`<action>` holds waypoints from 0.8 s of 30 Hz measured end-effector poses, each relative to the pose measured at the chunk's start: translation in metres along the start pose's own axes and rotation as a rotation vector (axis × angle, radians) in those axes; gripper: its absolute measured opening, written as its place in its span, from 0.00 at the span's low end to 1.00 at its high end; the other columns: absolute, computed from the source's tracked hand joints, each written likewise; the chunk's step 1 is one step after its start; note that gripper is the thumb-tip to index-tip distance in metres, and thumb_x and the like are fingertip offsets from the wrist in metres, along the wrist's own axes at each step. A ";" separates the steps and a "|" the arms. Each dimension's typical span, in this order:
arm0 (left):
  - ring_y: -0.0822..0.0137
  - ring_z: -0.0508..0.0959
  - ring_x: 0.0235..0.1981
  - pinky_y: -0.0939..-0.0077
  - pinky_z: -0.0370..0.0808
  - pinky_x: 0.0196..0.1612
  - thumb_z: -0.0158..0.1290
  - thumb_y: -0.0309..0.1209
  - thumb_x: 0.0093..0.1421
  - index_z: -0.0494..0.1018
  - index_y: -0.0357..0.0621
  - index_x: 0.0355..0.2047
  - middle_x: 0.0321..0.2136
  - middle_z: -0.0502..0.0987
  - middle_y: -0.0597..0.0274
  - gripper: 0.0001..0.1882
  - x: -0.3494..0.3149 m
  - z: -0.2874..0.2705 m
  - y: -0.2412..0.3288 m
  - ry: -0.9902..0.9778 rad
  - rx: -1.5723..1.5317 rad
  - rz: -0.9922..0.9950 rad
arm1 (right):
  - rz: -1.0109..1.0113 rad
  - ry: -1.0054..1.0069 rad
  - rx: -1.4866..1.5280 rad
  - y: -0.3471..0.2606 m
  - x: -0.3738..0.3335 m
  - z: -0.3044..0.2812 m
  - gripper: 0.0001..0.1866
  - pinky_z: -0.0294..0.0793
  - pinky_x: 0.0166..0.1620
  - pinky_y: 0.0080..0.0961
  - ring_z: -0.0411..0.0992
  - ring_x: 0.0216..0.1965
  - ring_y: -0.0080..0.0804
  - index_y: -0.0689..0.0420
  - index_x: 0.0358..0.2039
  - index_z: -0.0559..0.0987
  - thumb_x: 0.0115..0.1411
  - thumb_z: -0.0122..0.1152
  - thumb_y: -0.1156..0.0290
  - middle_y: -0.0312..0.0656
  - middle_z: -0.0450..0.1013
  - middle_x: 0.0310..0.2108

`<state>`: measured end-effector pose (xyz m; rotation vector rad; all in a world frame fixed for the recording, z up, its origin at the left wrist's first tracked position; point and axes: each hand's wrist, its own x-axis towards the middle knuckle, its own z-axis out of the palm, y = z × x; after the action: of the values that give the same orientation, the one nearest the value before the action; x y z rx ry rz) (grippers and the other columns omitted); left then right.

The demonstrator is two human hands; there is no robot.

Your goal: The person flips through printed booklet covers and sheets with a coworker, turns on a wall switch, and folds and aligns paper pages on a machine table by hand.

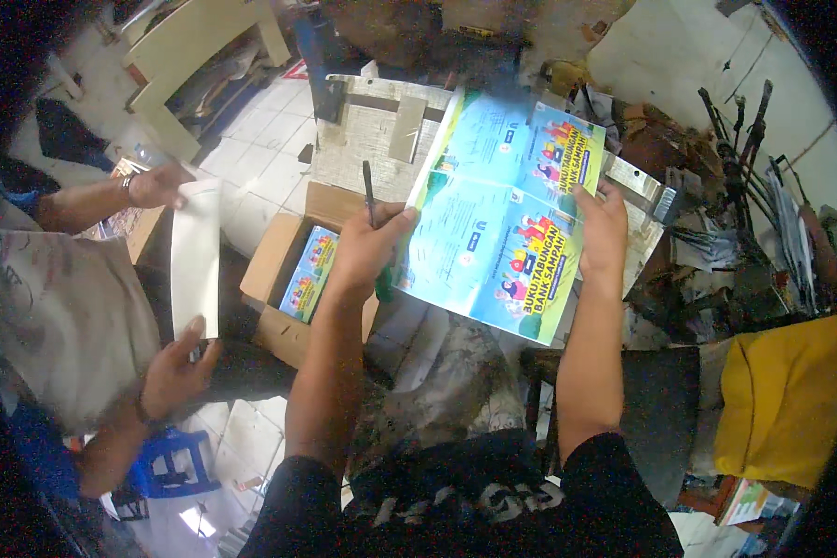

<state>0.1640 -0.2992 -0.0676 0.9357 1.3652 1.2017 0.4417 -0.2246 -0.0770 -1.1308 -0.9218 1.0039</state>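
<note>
A large printed cover sheet (465, 251), blue and yellow-green with repeated cartoon figures, is stretched out in front of me. My left hand (372, 246) pinches its left edge. A thin dark pen-like stick (369, 186) also stands up from that hand's fingers. At the sheet's right edge, my right hand (604, 228) grips with the thumb on top and the fingers behind it. Beside my left forearm sits an open cardboard box (265, 256), holding smaller booklets (309, 274) with a similar cover.
On the left, a co-worker's hands (172, 367) hold a white folded paper (195, 260). Behind my sheet is a worn whitish board (367, 139). Dark rods and scrap (744, 158) crowd the right, near a yellow cloth (781, 400). A blue plastic stool (172, 465) stands lower left.
</note>
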 end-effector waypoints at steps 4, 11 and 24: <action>0.75 0.75 0.29 0.82 0.71 0.34 0.56 0.32 0.60 0.76 0.32 0.39 0.30 0.78 0.64 0.13 0.002 -0.001 -0.002 0.009 -0.042 0.001 | -0.006 -0.016 0.068 0.001 0.002 0.001 0.22 0.75 0.39 0.26 0.75 0.35 0.32 0.71 0.51 0.64 0.59 0.58 0.76 0.53 0.75 0.39; 0.78 0.74 0.25 0.84 0.69 0.28 0.57 0.32 0.60 0.77 0.33 0.38 0.28 0.78 0.66 0.13 0.007 -0.007 -0.012 0.011 0.025 0.007 | 0.034 -0.055 0.056 0.001 0.005 0.001 0.22 0.74 0.42 0.25 0.75 0.38 0.31 0.71 0.51 0.63 0.59 0.58 0.77 0.51 0.75 0.40; 0.74 0.75 0.29 0.81 0.71 0.34 0.58 0.32 0.59 0.76 0.33 0.38 0.30 0.78 0.61 0.13 -0.003 -0.005 -0.003 -0.006 0.014 0.014 | 0.079 -0.066 0.075 -0.001 0.001 0.001 0.24 0.75 0.42 0.27 0.74 0.39 0.30 0.69 0.53 0.64 0.58 0.59 0.77 0.50 0.73 0.41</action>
<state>0.1599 -0.3037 -0.0703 0.9599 1.3656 1.2004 0.4412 -0.2236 -0.0759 -1.0831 -0.8904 1.1372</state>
